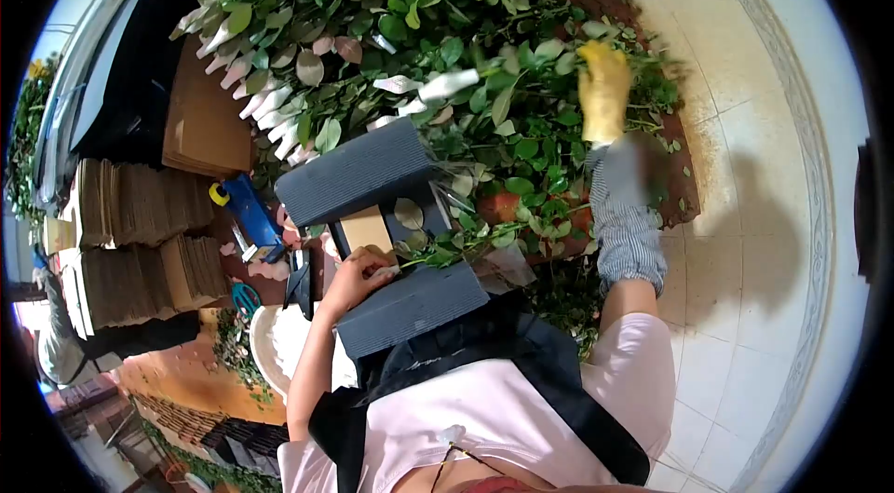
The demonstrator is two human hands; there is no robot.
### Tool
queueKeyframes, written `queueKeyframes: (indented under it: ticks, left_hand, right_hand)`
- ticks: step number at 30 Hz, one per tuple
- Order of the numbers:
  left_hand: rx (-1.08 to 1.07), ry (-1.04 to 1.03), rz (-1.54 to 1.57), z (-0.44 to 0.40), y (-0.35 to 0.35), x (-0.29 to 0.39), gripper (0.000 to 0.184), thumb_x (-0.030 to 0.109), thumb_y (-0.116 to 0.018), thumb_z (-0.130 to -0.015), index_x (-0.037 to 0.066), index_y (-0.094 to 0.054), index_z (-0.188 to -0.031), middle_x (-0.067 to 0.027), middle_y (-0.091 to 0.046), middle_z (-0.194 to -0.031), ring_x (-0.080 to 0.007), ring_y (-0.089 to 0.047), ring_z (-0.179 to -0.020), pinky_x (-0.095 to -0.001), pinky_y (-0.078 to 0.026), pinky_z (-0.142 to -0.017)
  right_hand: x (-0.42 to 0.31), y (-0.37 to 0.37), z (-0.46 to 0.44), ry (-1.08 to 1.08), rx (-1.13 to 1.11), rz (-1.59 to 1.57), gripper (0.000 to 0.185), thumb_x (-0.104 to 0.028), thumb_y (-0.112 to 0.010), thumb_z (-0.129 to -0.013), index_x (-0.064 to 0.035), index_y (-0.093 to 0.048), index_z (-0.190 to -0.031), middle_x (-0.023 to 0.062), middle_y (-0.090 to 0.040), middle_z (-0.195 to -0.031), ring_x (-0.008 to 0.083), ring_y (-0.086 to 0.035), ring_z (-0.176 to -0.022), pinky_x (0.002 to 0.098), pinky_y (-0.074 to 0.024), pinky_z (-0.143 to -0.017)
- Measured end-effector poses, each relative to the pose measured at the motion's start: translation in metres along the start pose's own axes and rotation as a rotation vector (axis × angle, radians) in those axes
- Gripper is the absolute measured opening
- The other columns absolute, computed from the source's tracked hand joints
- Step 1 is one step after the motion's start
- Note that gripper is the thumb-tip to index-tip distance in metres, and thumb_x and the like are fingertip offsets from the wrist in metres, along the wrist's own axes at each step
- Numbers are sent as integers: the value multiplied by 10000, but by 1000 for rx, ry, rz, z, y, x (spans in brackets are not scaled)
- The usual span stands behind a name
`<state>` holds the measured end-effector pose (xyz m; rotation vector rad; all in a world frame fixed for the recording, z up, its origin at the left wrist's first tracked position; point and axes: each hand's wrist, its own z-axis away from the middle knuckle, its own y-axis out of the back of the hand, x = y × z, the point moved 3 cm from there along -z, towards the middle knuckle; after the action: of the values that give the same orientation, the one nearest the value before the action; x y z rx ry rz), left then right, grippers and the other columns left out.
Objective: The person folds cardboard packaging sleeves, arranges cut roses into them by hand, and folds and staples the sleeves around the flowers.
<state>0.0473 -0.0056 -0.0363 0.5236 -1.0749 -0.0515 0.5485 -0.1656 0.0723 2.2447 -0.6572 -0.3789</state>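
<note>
My bare left hand point(361, 277) is at the ridged dark cardboard box point(358, 172) in front of my body, its fingers curled at the end of a leafy rose stem point(438, 254). The flower end is mostly hidden by the fingers. A tan card panel point(366, 230) shows inside the box. My right hand point(603, 91), in a yellow glove and striped sleeve, is among the stem ends at the right and slightly blurred. Its fingers close around a stem running left toward a rose in a white mesh sleeve point(449, 84).
A large pile of leafy roses point(372, 4) covers the far table. Stacks of cardboard point(140, 204), a blue tool point(251, 214), dark-handled cutters point(300, 281) and teal scissors point(246, 299) lie left. A white tub point(265, 353) is below. Another person point(60, 335) is at far left.
</note>
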Motion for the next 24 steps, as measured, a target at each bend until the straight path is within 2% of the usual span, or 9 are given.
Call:
queueKeyframes:
  ticks: [3,5,6,7,9,11,13,20,24]
  left_hand:
    - [-1,2,-18,0,1,7,251,169,-779,-869,3,-715,-1046,-139,-621,-1054,-240,-674,-930,-340,-546,-816]
    - [40,-93,-73,-3,0,2,252,174,-773,-875,9,-717,-1057,-139,-628,-1062,-245,-679,-944,-340,-547,-819]
    - [47,-148,-107,-4,-1,-2,250,172,-769,-876,12,-717,-1061,-129,-630,-1057,-245,-675,-928,-330,-545,-836]
    - [37,-151,-106,-2,0,1,250,172,-769,-876,12,-717,-1061,-129,-630,-1057,-245,-675,-928,-330,-545,-836]
    - [27,-38,-74,0,4,8,237,156,-764,-874,21,-721,-1064,-118,-643,-1014,-245,-667,-914,-321,-541,-848]
    - [113,-91,27,6,6,11,179,139,-740,-884,23,-734,-1020,-130,-664,-959,-264,-657,-885,-366,-526,-843]
    - [30,-279,-113,-6,2,-15,172,151,-738,-884,5,-731,-975,-148,-660,-969,-302,-655,-867,-384,-520,-825]
    - [319,-251,-512,11,12,24,288,235,-814,-787,47,-608,-861,-113,-582,-854,-319,-620,-779,-419,-508,-695]
    - [428,-405,-745,11,19,46,349,246,-829,-752,69,-626,-975,-122,-567,-941,-330,-599,-883,-420,-497,-752]
  right_hand:
    - [-24,80,-19,144,115,-45,453,61,-783,-695,-105,-683,-1105,137,-706,-1158,290,-652,-1139,422,-489,-1055]
    - [-56,135,-20,481,61,-128,571,143,-700,-699,-110,-587,-1198,132,-693,-903,268,-667,-853,436,-531,-969]
    - [-74,152,-15,573,48,-153,547,112,-678,-726,-139,-569,-1199,86,-634,-769,246,-600,-708,423,-543,-793]
    - [-74,153,-5,523,-216,-299,200,-189,-609,-939,-136,-603,-1131,63,-589,-687,247,-566,-644,406,-470,-630]
    - [-111,149,27,498,-336,-520,824,-713,-120,-986,-88,-656,-937,41,-518,-600,263,-513,-563,418,-411,-573]
    - [-123,116,86,468,-495,-369,424,-344,-373,-852,-117,-695,-1007,55,-537,-640,266,-553,-628,413,-446,-609]
    - [-128,79,142,415,-605,-203,412,24,-625,-718,-146,-735,-1076,69,-556,-679,269,-593,-693,409,-480,-645]
    - [-165,83,148,246,-496,-239,323,34,-607,-731,-89,-711,-1010,76,-720,-931,281,-683,-904,404,-517,-954]
    - [-153,44,180,384,-488,-192,134,-101,-611,-842,-118,-685,-952,58,-721,-916,239,-691,-888,394,-514,-943]
